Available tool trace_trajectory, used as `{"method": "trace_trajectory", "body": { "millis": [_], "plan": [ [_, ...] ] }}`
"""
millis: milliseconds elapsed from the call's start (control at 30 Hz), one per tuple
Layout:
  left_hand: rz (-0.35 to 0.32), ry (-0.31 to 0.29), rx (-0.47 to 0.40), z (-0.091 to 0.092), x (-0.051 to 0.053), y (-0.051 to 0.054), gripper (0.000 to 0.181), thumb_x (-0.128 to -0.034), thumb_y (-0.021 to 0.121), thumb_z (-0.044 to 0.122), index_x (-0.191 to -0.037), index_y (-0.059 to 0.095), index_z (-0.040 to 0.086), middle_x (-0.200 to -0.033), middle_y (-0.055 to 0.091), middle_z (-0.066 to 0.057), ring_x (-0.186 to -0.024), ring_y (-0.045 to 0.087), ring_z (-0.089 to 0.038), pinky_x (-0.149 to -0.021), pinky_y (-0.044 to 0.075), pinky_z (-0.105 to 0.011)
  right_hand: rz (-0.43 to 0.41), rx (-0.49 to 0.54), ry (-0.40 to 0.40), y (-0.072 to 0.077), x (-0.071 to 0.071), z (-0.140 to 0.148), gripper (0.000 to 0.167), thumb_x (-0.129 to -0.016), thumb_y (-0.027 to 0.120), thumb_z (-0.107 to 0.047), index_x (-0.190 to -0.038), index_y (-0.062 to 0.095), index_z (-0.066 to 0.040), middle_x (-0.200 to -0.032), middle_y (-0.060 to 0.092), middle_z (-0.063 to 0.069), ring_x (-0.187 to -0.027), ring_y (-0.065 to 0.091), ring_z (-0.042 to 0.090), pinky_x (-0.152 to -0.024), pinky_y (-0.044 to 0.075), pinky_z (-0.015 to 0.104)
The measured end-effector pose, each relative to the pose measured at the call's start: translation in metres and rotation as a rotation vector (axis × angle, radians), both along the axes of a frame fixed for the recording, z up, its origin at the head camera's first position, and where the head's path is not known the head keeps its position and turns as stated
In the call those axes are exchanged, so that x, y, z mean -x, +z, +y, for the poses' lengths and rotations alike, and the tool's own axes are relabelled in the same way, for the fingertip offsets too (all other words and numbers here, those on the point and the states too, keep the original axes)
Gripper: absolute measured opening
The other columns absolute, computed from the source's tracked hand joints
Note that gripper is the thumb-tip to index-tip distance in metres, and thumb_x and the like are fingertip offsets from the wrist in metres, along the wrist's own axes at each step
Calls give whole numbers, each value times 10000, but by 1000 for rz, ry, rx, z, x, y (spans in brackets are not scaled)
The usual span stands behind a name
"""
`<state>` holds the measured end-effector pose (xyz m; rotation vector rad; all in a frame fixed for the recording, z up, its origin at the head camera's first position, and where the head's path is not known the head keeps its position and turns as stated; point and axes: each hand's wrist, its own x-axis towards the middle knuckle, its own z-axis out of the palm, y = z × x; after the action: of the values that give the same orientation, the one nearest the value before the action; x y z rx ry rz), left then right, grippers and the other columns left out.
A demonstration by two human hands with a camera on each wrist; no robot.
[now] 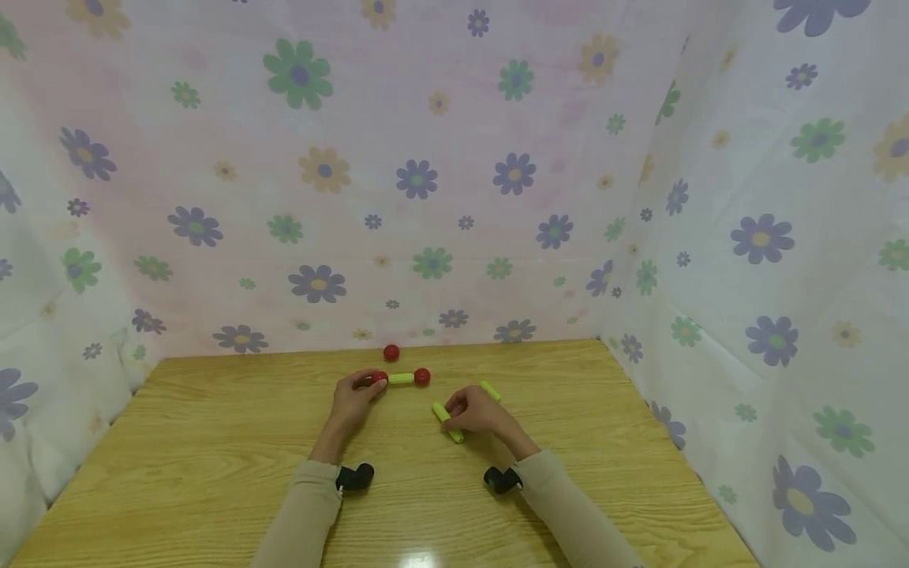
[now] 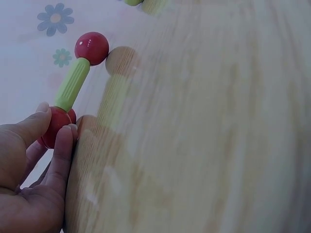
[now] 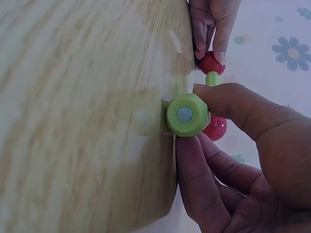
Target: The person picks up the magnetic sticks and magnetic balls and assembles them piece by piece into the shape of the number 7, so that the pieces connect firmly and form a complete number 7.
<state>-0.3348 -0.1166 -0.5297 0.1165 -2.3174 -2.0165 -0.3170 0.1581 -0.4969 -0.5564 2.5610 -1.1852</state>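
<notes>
So far one ribbed, plastic-looking lime-green rod has glossy red balls on both ends near the back of the counter, left grip pinching one end ball, right grip pinching a second rod, third rod and spare ball unattached.

red balls: three, two at the ends of one rod and one apart
lime-green rods: three, one between two balls, two separate from it
hands: two, one left, one right
beige sleeves: two
black wrist cameras: two, one per wrist
desk: one
flowered cloth walls: three, back, left and right
</notes>
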Motion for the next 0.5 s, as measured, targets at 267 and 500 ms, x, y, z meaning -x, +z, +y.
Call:
{"method": "trace_trajectory", "body": {
  "millis": [267,500],
  "plan": [
    [9,1,-9,1,0,1,354,-986,719,97,-1303,672,-51,-1152,659,-205,-979,618,-182,-734,533,-148,-4,5,6,0,0,0,254,-856,847,-125,-1033,732,18,-875,703,34,-769,623,106,-678,528,238],
    [15,13,-3,2,1,-1,333,-983,719,82,-1292,687,-39,-1171,665,-223,-963,614,-161,-723,530,-148,5,-8,11,0,-1,1,258,-861,839,-128,-1045,731,18,-879,709,44,-772,630,113,-688,537,254]
  ]
}}
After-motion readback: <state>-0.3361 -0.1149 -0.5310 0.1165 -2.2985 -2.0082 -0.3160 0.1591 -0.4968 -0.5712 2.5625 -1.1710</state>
